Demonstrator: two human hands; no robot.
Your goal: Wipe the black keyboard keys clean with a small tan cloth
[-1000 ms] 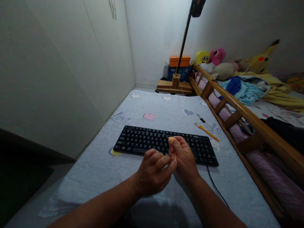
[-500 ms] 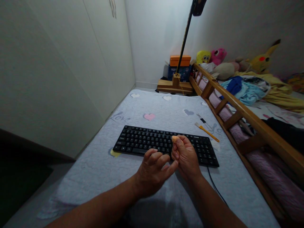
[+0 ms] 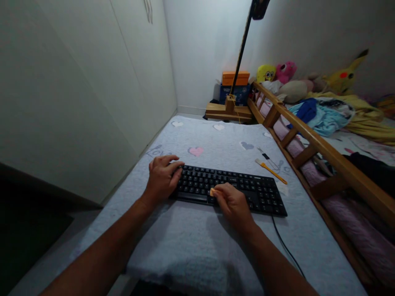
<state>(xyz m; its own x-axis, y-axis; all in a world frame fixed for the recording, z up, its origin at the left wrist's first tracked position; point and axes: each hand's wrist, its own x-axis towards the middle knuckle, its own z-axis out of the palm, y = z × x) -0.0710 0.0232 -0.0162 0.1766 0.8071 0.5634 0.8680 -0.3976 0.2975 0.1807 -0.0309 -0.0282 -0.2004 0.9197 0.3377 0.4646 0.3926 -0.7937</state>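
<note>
Orange wad pinched by right hand over keyboard; left hand covers keyboard's left end, grip undeterminable.

A pale blue quilted cloth, printed with hearts and lettering, covers the flat surface stretching out before me. On it, a black keyboard lies crosswise in front of me, its dark cable trailing over the fabric toward my right side. Near the keyboard's far right end rests a yellow-handled brush, with a thin, black-banded tool just beyond it.
</note>
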